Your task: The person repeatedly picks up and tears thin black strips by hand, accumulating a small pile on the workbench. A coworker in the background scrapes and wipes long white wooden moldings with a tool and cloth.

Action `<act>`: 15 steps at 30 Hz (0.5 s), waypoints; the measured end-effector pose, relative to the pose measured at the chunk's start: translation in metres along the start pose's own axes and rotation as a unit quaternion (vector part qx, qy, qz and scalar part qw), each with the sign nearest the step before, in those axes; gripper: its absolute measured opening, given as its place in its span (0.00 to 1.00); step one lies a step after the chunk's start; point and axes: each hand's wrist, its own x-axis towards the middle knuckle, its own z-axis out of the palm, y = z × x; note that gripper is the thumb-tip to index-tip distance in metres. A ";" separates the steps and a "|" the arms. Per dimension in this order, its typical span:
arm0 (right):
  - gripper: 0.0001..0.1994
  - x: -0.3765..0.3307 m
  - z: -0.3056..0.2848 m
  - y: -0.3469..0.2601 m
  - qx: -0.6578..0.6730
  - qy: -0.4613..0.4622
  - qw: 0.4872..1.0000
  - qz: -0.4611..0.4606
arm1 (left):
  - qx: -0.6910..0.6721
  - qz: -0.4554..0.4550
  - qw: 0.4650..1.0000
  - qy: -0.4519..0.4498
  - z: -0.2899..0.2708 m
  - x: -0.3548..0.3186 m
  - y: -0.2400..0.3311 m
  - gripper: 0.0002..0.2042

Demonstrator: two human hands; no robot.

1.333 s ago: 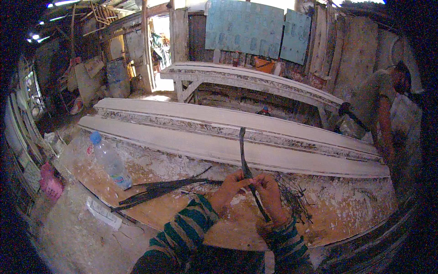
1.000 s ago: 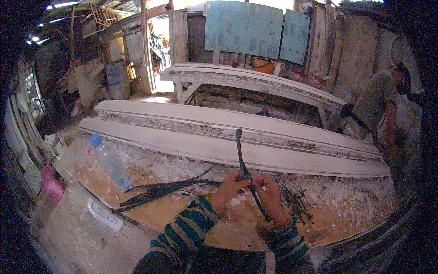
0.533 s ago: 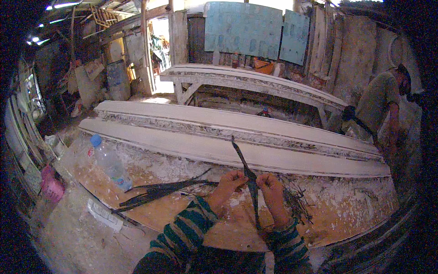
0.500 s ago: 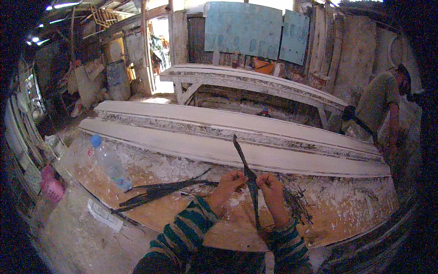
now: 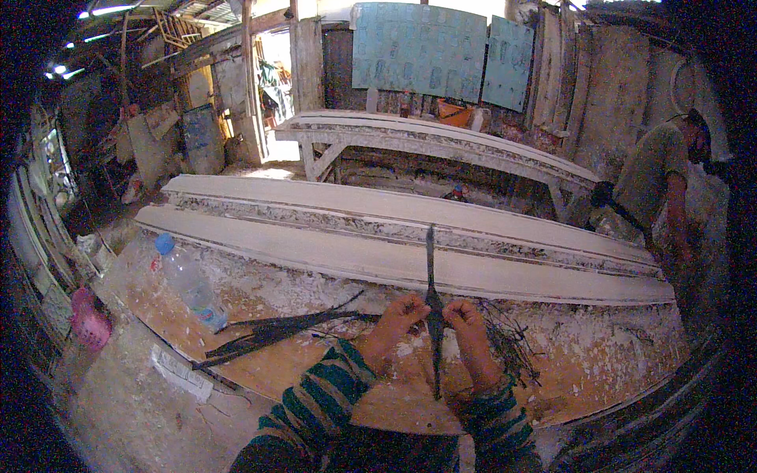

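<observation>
Between my hands a long, dark, narrow strip (image 5: 430, 256) stands nearly upright, with a thicker, knot-like part at its middle. My left hand (image 5: 400, 317) pinches it from the left at that part. From the other side, the closed fingertips of my right hand (image 5: 467, 322) grip it at about the same height. The strip's upper end overlaps the pale boards in view, and its lower end hangs over the worktop. To the left of my left hand lies a bundle of similar dark strips (image 5: 276, 331). Thin dark strands (image 5: 511, 347) lie tangled beside my right hand.
A clear plastic bottle with a blue cap (image 5: 185, 276) stands at the worktop's left. Two long white mouldings (image 5: 394, 256) stretch across beyond my hands. Farther back is a whitened bench (image 5: 441, 142). A pink object (image 5: 91, 319) lies at far left. Another person (image 5: 658, 177) bends over at right.
The strip's upper end has swung right, from leaning left to nearly upright. Its lower end has shifted slightly left. Both hands keep their pinch in almost the same place.
</observation>
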 end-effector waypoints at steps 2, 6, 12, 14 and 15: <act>0.06 -0.001 0.004 -0.001 -0.071 0.024 0.997 -0.011 | 0.055 0.018 0.998 -0.010 -0.001 0.005 -0.010 0.08; 0.06 0.000 0.006 0.003 -0.073 0.009 0.997 -0.004 | 0.107 0.028 0.993 -0.034 -0.002 0.010 -0.024 0.07; 0.05 0.000 0.003 0.001 0.021 -0.003 1.000 0.010 | 0.013 -0.005 0.999 -0.036 0.003 0.000 -0.012 0.06; 0.05 -0.003 0.003 -0.003 0.023 0.014 0.999 0.023 | -0.012 -0.025 0.999 -0.034 0.004 -0.002 -0.006 0.05; 0.05 -0.004 0.004 -0.005 0.029 0.015 0.999 0.026 | -0.016 -0.034 0.999 -0.033 0.004 -0.003 -0.003 0.05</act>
